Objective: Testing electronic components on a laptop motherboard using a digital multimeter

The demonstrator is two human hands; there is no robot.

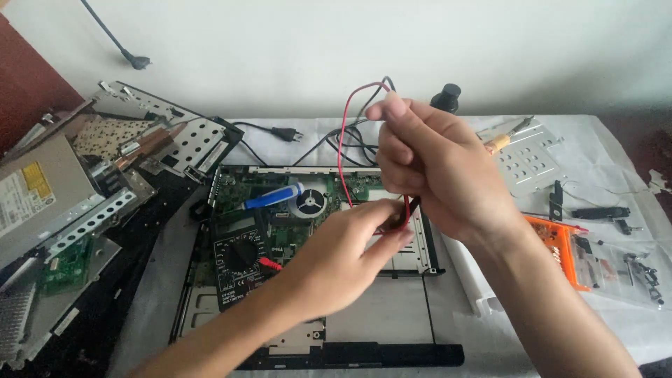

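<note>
The forearms were nearest the camera, rising from the bottom edge toward the middle of the view. Beneath them lay the opened laptop (378, 315), its lower shell flat on a white cloth (616, 147) over the table, with the green board (280, 203) and a round fan (309, 201) bare in its upper part. To the left sat a heap of stripped parts: a grey drive (35, 196), perforated metal brackets (91, 217) and a keyboard frame (175, 133).

The right hand (437, 171) was raised above the laptop, fingers curled shut around the looped red and black leads (343, 133), which arched up over the thumb and ran down toward the board. The left hand (339, 262) sat just below and touching it, thumb and fingertips pinching the same leads where the red one showed between the two hands. Whether either hand also held a probe tip, I could not tell.

A black multimeter (241, 262) rested on the laptop's left side, a red plug (269, 264) in its face, just beside the left wrist. Above it lay a blue-handled screwdriver (273, 197), tilted, near the fan.

On the right stood an orange tray (556, 245), a clear bag of small parts (623, 269) and a perforated plate (525, 161). A black power plug (283, 131) lay at the back on the cloth.
</note>
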